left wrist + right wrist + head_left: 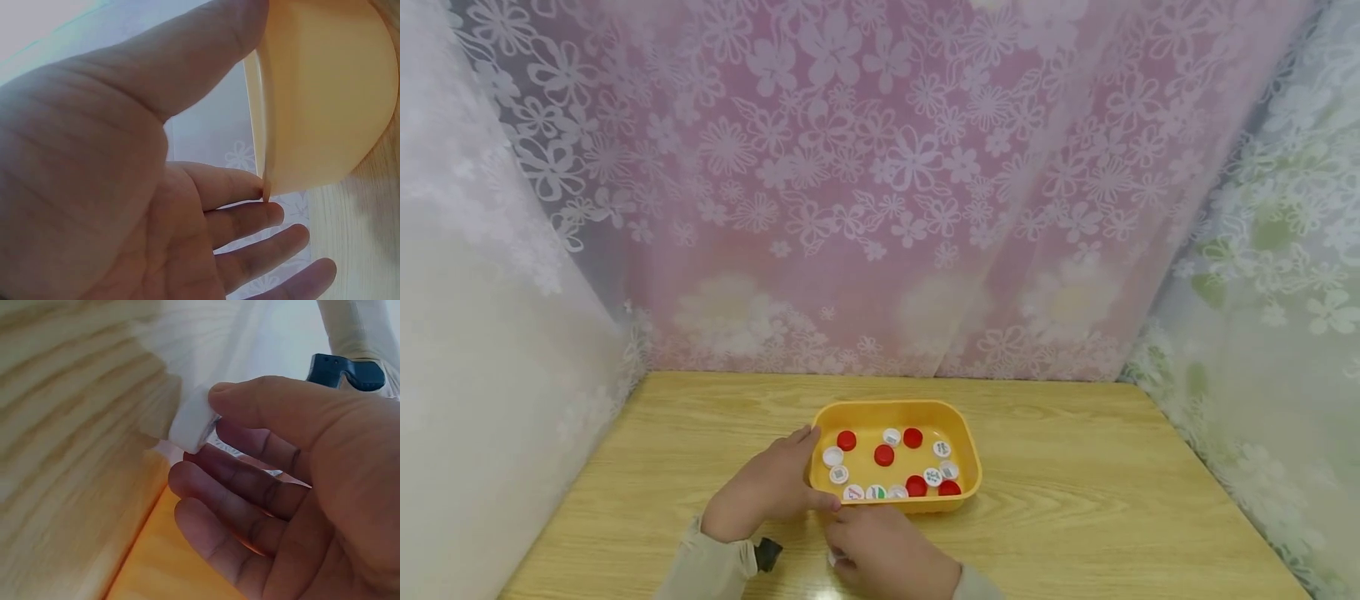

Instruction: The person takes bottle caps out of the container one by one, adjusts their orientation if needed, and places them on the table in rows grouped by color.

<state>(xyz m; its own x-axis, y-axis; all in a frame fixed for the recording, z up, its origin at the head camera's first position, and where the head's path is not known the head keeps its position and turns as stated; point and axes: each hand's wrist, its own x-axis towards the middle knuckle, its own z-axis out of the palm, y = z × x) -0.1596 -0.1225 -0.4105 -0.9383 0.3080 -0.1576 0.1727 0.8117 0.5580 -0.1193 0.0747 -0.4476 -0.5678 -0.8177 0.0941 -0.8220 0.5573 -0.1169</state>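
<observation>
A yellow plastic tub stands on the table, holding several red bottle caps and white bottle caps, some with printed tops. My left hand holds the tub's left end, thumb at the near rim and index fingertip at the side; in the left wrist view the other fingers stretch out loosely beyond it. Just in front of the tub, my right hand pinches a white bottle cap between thumb and fingers, close over the tabletop. The head view shows only a sliver of that cap.
The wood-grain table extends to both sides of the tub. A pink flowered curtain hangs behind it, and pale cloths close off the sides. A dark band sits at my left wrist.
</observation>
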